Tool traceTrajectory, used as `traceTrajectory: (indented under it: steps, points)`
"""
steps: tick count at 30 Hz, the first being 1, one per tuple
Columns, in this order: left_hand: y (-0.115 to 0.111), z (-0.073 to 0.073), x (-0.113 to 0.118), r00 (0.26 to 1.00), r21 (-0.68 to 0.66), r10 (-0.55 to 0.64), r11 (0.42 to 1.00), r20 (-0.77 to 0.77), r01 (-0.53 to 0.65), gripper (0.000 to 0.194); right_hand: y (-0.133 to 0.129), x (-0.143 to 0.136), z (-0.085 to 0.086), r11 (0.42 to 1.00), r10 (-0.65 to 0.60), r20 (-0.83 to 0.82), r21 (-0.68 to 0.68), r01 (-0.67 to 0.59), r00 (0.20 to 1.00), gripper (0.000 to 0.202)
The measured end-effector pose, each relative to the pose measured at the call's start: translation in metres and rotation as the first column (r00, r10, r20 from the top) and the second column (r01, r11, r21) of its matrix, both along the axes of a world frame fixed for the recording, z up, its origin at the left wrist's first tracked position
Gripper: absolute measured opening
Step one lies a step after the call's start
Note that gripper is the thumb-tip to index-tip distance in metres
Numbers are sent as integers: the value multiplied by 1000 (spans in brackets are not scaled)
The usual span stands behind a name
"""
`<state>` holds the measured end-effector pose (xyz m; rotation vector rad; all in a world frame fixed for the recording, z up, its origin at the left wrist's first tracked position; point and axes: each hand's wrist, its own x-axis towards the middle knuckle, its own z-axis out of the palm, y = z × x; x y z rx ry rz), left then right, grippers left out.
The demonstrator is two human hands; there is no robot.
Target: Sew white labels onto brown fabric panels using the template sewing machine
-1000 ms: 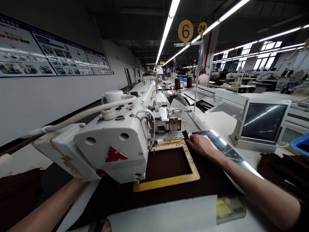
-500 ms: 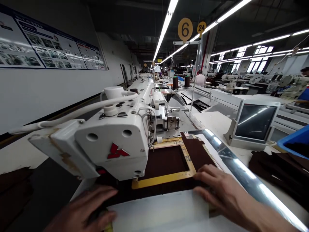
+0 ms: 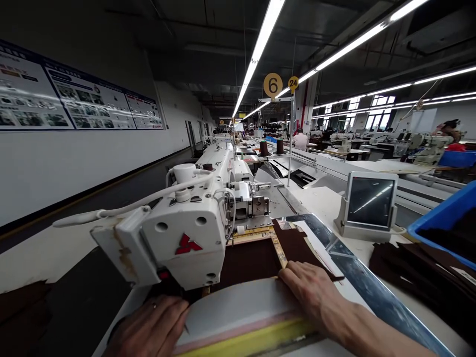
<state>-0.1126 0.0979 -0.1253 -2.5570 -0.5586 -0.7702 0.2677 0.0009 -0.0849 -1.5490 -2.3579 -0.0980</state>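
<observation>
A white sewing machine head (image 3: 186, 248) with a red logo stands over dark brown fabric (image 3: 247, 263). A yellow frame (image 3: 278, 249) lies around part of that fabric. Nearer to me, a pale panel (image 3: 241, 305) with a yellow edge strip is tilted up and bowed, covering the frame's front side. My left hand (image 3: 150, 325) is closed at the panel's left end, its fingertips partly hidden. My right hand (image 3: 314, 292) grips the panel's right end, fingers curled by the frame's right corner.
A small screen (image 3: 371, 201) on a stand is at the right. Behind the right arm lie stacked brown pieces (image 3: 420, 277) and a blue bin (image 3: 442, 218). More brown fabric (image 3: 22, 307) lies at far left. Thread cones (image 3: 264, 148) stand farther back.
Both hands have closed on the pale panel, which has lifted and bowed, moving over the frame's front bar. The head view has shifted upward and slightly right.
</observation>
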Motion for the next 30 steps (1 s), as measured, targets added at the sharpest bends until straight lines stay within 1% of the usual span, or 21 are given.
traceTrajectory:
  steps: [2,4,6,8,10,11,13,15,16,19,21,22,24,25,27,28,30]
  points:
    - [-2,3,2,1000,22,23,999,19,-23,33,-1,-1,4,998,27,-8,54,-26,1000,18]
    - [-4,9,7,999,62,9,998,36,-11,34,-4,-3,6,996,65,-14,62,-64,998,18]
    - [-5,17,14,1000,112,-1,994,16,-1,38,-7,-3,6,997,75,-14,22,-75,997,19]
    - [-5,23,18,1000,136,11,991,-15,-9,41,-9,-3,3,998,49,-23,-36,-50,999,18]
    - [-5,25,18,1000,127,23,992,-10,-21,37,-10,-2,1,998,26,-20,-57,-27,999,15]
    - [-5,24,16,1000,106,23,994,17,-25,32,-10,-1,1,999,14,-9,-49,-15,1000,14]
    - [-7,20,12,997,13,20,1000,73,-21,20,-12,1,3,1000,-28,22,1,28,999,15]
    - [-11,15,7,990,-99,12,995,139,2,16,-16,3,7,997,-55,33,56,53,998,23]
    - [-14,13,4,988,-142,-4,990,154,26,16,-19,4,9,997,-45,28,70,43,999,26]
    - [-25,8,-3,992,-217,-61,973,109,84,23,-31,8,9,997,40,1,65,-40,999,29]
    - [-35,6,-9,996,-266,-64,961,56,76,35,-44,11,4,996,84,-9,3,-84,996,28]
    - [-40,5,-13,998,-293,-61,954,27,66,40,-50,13,0,994,99,-11,-37,-99,995,27]
    - [-48,4,-20,997,-338,-50,941,-50,31,44,-62,16,-8,989,106,-5,-99,-106,994,27]
    - [-52,3,-24,994,-353,-39,936,-99,2,45,-67,18,-13,988,101,3,-117,-100,995,32]
    - [-55,3,-28,983,-385,18,919,-181,-88,55,-71,23,-20,988,74,21,-138,-70,997,52]
    - [-55,3,-29,978,-405,52,905,-203,-132,60,-71,26,-24,988,53,30,-150,-48,998,59]
    - [-52,5,-24,971,-459,100,868,-216,-191,58,-67,36,-34,984,-3,49,-179,12,999,58]
